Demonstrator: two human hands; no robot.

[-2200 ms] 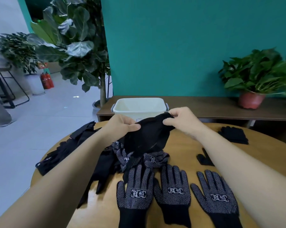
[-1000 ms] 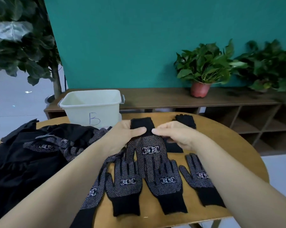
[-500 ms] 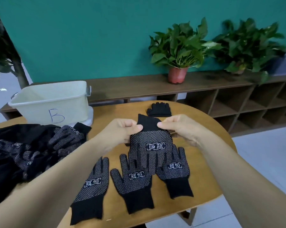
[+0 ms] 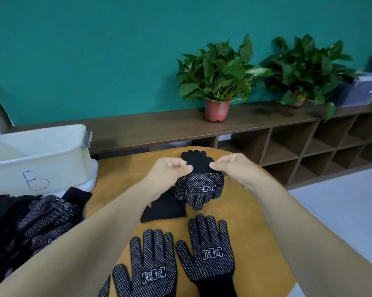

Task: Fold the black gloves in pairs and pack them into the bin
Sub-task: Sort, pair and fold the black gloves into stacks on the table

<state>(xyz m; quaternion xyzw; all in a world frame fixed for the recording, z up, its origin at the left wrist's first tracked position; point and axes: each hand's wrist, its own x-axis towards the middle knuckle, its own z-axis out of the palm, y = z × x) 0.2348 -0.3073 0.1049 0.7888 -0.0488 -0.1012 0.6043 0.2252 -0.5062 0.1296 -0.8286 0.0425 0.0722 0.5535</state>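
Note:
My left hand and my right hand pinch the top edge of a black dotted glove, holding it up over the round wooden table with its fingers hanging down. A plain black glove lies flat just behind it. Another black piece lies under my left wrist. Two dotted gloves lie palm-up near the front edge. The white bin, marked with a letter, stands at the left.
A heap of black gloves covers the table's left side. Behind the table runs a low wooden shelf with two potted plants against a teal wall. The table's right edge drops to a grey floor.
My view has swung right and closer. Both hands carried the dotted glove farther back on the table, over the plain black glove; its fingers now hang shorter below my grip.

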